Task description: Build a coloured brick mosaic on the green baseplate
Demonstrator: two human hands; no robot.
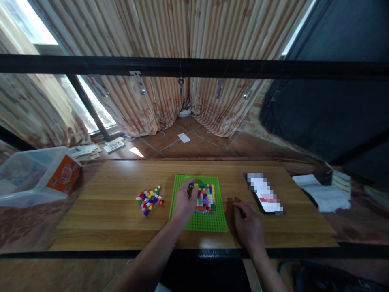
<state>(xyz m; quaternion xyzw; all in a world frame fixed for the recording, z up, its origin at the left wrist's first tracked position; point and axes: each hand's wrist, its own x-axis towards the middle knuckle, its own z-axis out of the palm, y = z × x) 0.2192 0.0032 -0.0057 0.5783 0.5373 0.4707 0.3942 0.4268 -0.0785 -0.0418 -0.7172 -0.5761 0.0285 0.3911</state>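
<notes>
A green studded baseplate (200, 224) lies on the wooden table, bearing a multicoloured patch of small toy bricks (207, 198). Over the patch's upper left part is my left hand (183, 202), thumb and forefinger curled closely together. Whatever sits between those fingertips is too small and covered to make out. My right hand (251, 225) rests on the table to the right of the baseplate, its fingers loosely curled in with nothing visible in them. Left of the plate is a loose pile of small coloured bricks (149, 199).
A phone (264, 194) with a blurred screen lies right of my right hand. Beyond the table (109, 211) are a clear plastic bin (33, 170) at left and white papers (319, 192) at right. A black bar (194, 68) crosses before the curtains.
</notes>
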